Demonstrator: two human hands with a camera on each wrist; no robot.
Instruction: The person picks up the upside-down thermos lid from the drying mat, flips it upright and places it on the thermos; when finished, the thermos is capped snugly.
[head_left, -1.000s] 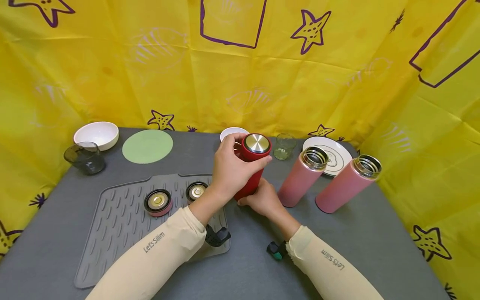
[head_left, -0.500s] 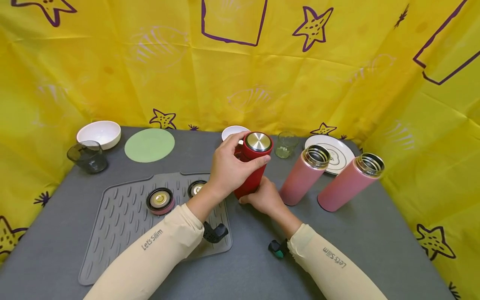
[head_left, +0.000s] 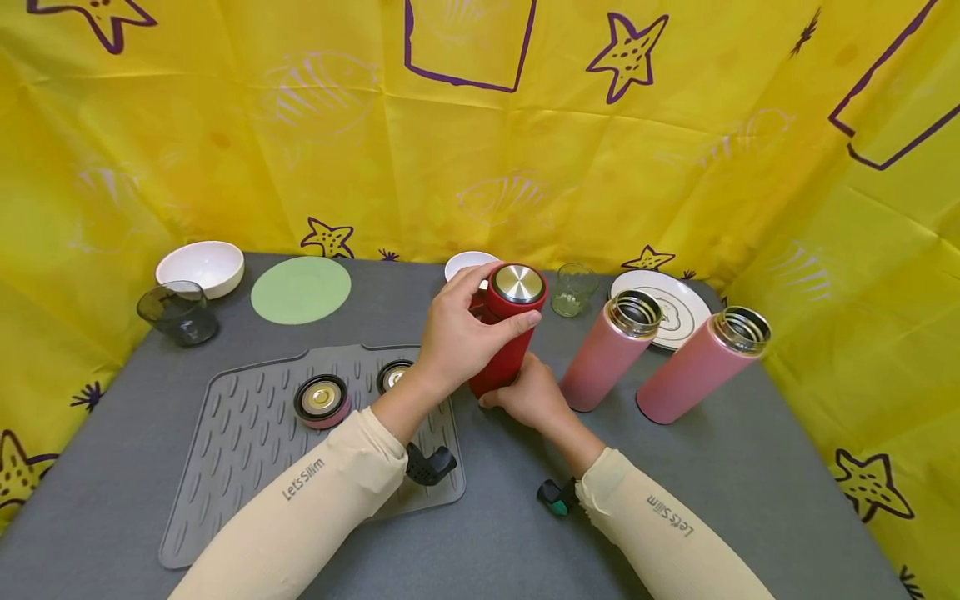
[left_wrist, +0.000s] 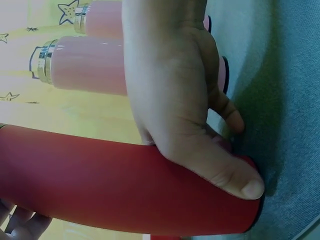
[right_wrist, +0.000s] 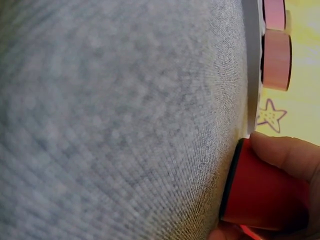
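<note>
A red thermos [head_left: 501, 365] stands nearly upright on the table, its lid topped by a shiny metal disc. My left hand [head_left: 467, 335] grips it around the lid, thumb on the near side. Low on the body, my right hand [head_left: 531, 397] holds it near the base. In the left wrist view the right hand [left_wrist: 167, 90] wraps the thermos [left_wrist: 110, 185] beside its black bottom edge. The right wrist view shows that base [right_wrist: 265, 187] close to the tabletop. Just right of my right hand are an uncapped pink thermos [head_left: 603, 358] and a second one [head_left: 697, 371].
A grey drying mat [head_left: 240, 467] at left bears a pink lid [head_left: 322, 402] and another lid [head_left: 392, 377], partly hidden by my left arm. Behind are a white bowl [head_left: 201, 267], dark glass [head_left: 180, 315], green round mat [head_left: 300, 290], clear glass [head_left: 573, 292] and white plate [head_left: 678, 304].
Over the second, my left hand has turned slightly with its wrist shifting a little left, still gripping the lid. My right hand stays at the base. The head view has shifted slightly.
</note>
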